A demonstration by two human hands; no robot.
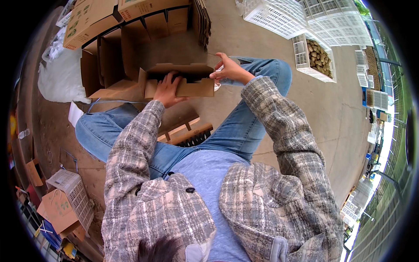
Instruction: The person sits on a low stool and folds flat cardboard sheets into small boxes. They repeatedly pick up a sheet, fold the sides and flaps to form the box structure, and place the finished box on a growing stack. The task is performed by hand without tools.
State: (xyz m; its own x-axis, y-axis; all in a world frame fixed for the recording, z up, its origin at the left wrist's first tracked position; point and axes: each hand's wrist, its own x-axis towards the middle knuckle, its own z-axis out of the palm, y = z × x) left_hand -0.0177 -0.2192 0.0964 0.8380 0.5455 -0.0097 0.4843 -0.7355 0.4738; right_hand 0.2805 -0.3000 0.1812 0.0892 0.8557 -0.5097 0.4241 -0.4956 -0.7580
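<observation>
An open brown cardboard box [196,90] stands between my knees, with its notched far wall and near wall upright. My left hand [167,91] grips the near wall, fingers bent over its edge and thumb on the outside. Part of those fingers is lost in the dark interior. At the right end, my right hand [229,70] pinches the box's edge between thumb and fingers, its index finger raised a little. A small white scrap [217,86] shows just below that corner.
Open cartons [110,59] and flattened cardboard [202,24] stand ahead on the left, beside a white plastic sack [61,76]. Below my hands is a wooden-framed stool [192,133]. White crates [275,19] line the right, one crate [302,54] filled with brown roundish produce [319,56].
</observation>
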